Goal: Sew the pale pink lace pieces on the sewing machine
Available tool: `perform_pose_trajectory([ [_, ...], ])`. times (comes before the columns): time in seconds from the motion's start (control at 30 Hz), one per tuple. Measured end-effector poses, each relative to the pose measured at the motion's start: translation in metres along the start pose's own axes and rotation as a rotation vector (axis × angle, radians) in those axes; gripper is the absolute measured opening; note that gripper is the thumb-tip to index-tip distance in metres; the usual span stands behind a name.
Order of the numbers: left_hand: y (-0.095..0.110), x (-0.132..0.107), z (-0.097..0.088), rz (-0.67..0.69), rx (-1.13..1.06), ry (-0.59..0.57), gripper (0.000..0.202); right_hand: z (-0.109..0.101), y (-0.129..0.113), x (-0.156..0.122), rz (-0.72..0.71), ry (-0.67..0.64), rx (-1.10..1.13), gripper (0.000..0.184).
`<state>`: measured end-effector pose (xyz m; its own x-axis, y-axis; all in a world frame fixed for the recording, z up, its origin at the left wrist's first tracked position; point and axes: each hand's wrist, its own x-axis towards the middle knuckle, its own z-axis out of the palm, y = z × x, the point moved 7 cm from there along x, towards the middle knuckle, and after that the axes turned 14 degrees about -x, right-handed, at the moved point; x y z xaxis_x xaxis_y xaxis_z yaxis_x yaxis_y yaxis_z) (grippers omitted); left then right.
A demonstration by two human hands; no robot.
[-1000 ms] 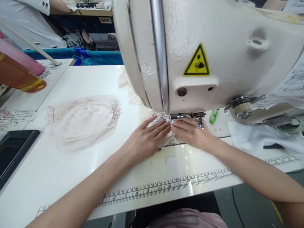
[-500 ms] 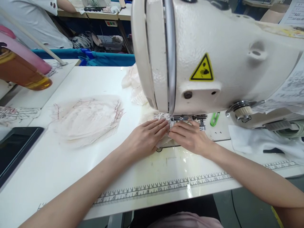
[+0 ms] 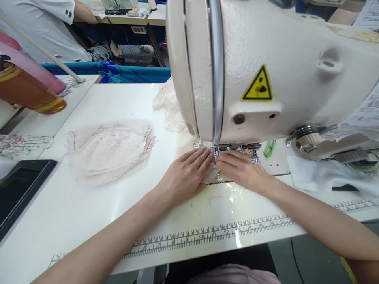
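Observation:
Pale, sheer lace fabric [image 3: 201,144] lies beneath the needle area of a white sewing machine [image 3: 284,59]. Flat on the fabric, left of the needle, rests my left hand [image 3: 186,171], its fingers stretched out and close together. My right hand [image 3: 244,169] is on the other side, fingers bent and pressed together at the fabric beside the metal presser foot parts [image 3: 227,147]. A translucent edge of the cloth shows between the two hands. My fingers hide much of the fabric and the stitching spot.
A sheer embroidered piece [image 3: 109,152] lies at left, near a dark phone [image 3: 23,193]. Bottles [image 3: 32,88] stand far left. More gathered fabric [image 3: 168,102] lies behind the machine head. A green clip [image 3: 269,148] and white cloth [image 3: 319,173] are at right. Another person's sleeve [image 3: 56,12] shows behind.
The view has shifted slightly, so the machine sits a little further right. Both hands stay at the needle area, and a translucent cloth edge now shows more between them.

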<state>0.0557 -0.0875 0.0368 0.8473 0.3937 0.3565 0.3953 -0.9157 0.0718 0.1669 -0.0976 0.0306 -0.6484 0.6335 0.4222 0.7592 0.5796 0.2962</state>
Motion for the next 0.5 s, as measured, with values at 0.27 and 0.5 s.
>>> perform_pose_trajectory([
  [0.27, 0.005, 0.001, -0.001, -0.031, 0.027, -0.007, 0.044, -0.008, 0.005, 0.0, 0.001, 0.052, -0.059, 0.022],
  [0.5, 0.005, -0.003, 0.001, -0.052, 0.009, -0.067, 0.046, -0.022, 0.009, 0.002, 0.102, 0.121, -0.201, 0.015],
])
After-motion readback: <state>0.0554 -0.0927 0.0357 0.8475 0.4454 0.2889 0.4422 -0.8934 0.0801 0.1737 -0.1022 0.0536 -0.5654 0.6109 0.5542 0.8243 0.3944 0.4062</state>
